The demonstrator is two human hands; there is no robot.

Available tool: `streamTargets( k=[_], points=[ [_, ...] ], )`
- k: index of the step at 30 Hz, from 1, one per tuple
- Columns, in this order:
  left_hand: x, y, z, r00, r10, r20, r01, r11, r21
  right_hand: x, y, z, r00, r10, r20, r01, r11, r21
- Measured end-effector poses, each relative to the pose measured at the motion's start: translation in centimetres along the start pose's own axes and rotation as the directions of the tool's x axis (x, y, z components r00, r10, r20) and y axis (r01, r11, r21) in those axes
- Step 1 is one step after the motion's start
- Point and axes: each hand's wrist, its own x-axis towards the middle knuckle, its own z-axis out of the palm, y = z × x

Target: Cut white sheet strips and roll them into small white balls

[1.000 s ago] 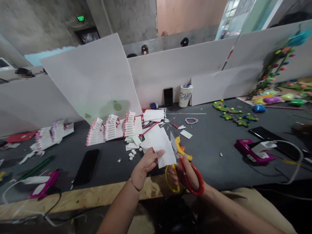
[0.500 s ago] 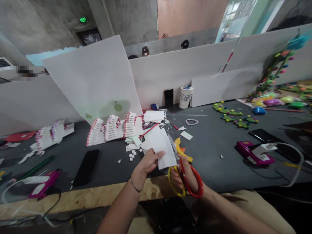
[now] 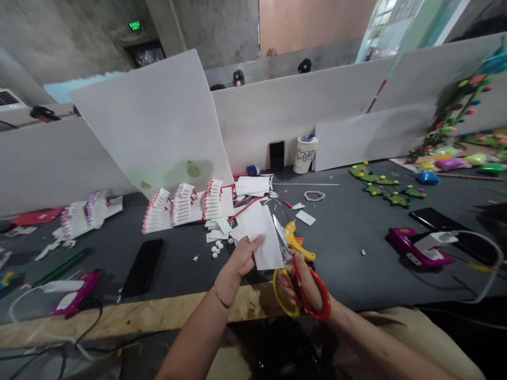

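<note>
White rectangular paper (image 3: 270,237), long axis pointing away, was pinched in the left hand (image 3: 241,258), just left of red-and-yellow-handled metal scissors (image 3: 285,252) the right hand (image 3: 307,279) gripped, fingers curled; blade contact was unclear.

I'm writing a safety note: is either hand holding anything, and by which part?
The left hand pinches the white paper near its left edge; the right hand holds the scissors by their red and yellow handles.
</note>
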Motion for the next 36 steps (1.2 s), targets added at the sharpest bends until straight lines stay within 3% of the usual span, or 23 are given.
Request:
streamTargets(
  k=[3,10,18,36],
  points=[
    [-0.4,-0.11,0.35,1.0,-0.016,-0.002,0.016,1.0,0.021,-0.05,-0.06,-0.03,0.996,-0.054,-0.072,0.06,0.994,0.091],
    [-0.81,-0.07,0.68,0.999,-0.036,0.031,0.033,0.997,0.07,0.09,-0.13,-0.42,0.994,-0.094,-0.051,0.099,0.991,0.096],
    [-0.79,-0.02,0.65,0.998,-0.039,0.059,0.034,0.997,0.074,-0.06,-0.73,0.4,0.993,-0.058,-0.098,0.07,0.991,0.114],
    [-0.91,0.03,0.38,0.993,-0.084,0.084,0.068,0.983,0.172,0.14,-0.9,-0.32,0.995,-0.085,-0.053,0.092,0.984,0.151]
  ],
)
